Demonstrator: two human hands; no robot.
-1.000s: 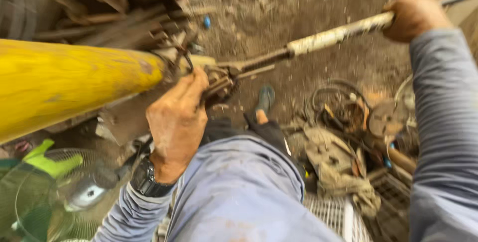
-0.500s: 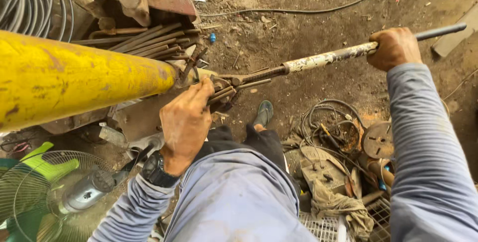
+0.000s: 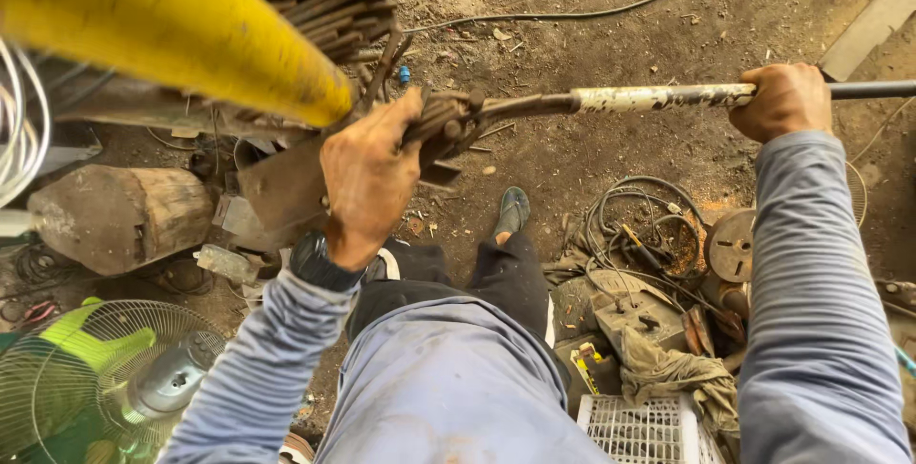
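**A:** What are the hands on?

**B:** Both grip one long-handled tool [image 3: 658, 98], which runs across the upper half of the frame. The left hand [image 3: 367, 173], just left of centre, is closed around the tool's dark metal head [image 3: 448, 121], fingers wrapped over it. The right hand [image 3: 780, 100], at the upper right, is clenched around the handle where the white, paint-flecked sleeve ends and a bare dark bar goes on to the right edge.

**A:** Where does the head sit?

**B:** Just beside the rounded end of a thick yellow pipe [image 3: 181, 25] that slants down from the upper left. Whether the two touch, I cannot tell. A bundle of rusty rods [image 3: 343, 20] lies behind it.

**A:** And lower down?

**B:** Dirt floor. A sandalled foot [image 3: 511, 211] at centre, a log [image 3: 119, 216] at the left, a green fan with a wire guard [image 3: 105, 378] in the lower left corner. At the lower right lie coiled cables [image 3: 639, 226], a rusty wheel [image 3: 733, 245], a rag [image 3: 677, 373] and a white plastic crate [image 3: 649, 426].
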